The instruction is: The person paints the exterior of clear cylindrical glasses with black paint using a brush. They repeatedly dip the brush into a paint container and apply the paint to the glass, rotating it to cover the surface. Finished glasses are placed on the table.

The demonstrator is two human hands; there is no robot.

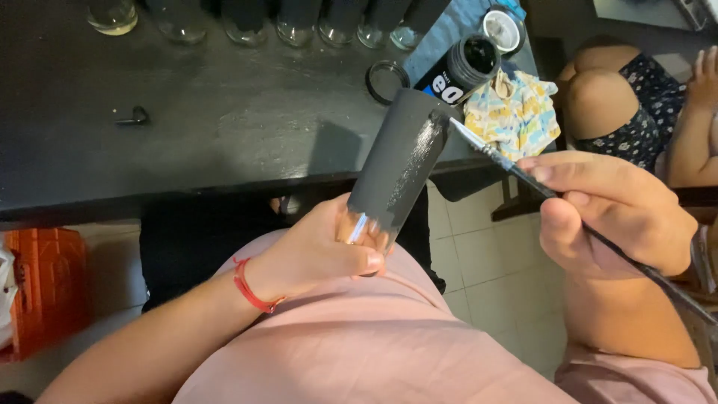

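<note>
My left hand point(314, 251) grips the clear base of a drinking glass point(400, 161) that is coated in black paint and tilted away from me over my lap. My right hand point(609, 209) holds a thin paintbrush point(493, 153), its bristle tip touching the glass's upper side where a wet streak shines. An open jar of black paint point(464, 67) lies on the black table point(187, 127) just behind the glass, its ring lid point(387, 81) beside it. A red cord sits on my left wrist.
A row of clear glasses point(247, 22) lines the table's far edge. A patterned rag point(512, 108) lies at the table's right end. An orange crate point(41, 288) stands on the floor at left. Another person's knees point(621, 105) are at the right.
</note>
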